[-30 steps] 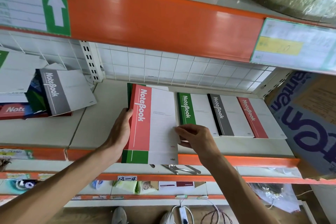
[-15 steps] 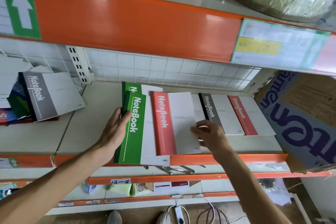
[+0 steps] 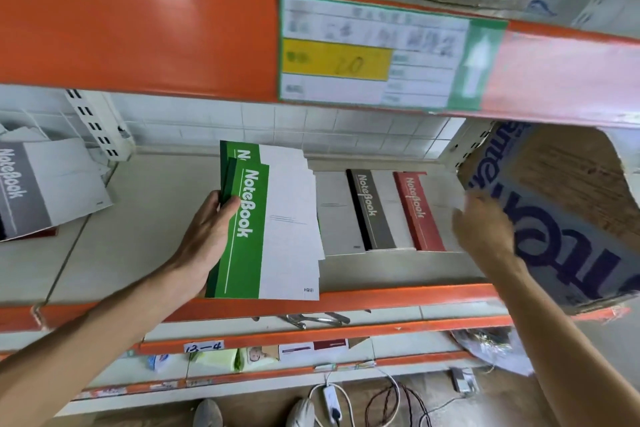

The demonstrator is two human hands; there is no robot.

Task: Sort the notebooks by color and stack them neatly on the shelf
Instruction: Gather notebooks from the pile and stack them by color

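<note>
My left hand point(image 3: 204, 243) grips a small stack of green notebooks point(image 3: 249, 229) by the spine, held just above the white shelf point(image 3: 138, 218) near its front edge. To their right a notebook with a white cover point(image 3: 334, 215) lies flat, its spine hidden behind the held stack. Beside it lie a grey notebook point(image 3: 370, 211) and a red notebook point(image 3: 415, 211). My right hand point(image 3: 485, 232), blurred, hovers over the white half of the red notebook with its fingers stretched out, holding nothing I can see.
A loose heap with a grey notebook point(image 3: 34, 191) on top sits at the far left of the shelf. A tilted cardboard box point(image 3: 571, 218) crowds the right end. The orange beam point(image 3: 138, 28) of the upper shelf hangs low overhead. Tools lie on the lower ledge point(image 3: 315, 319).
My right hand carried the red notebook from beside the green ones to the red pile at the right. The left hand kept the green notebooks, and the view swung right.
</note>
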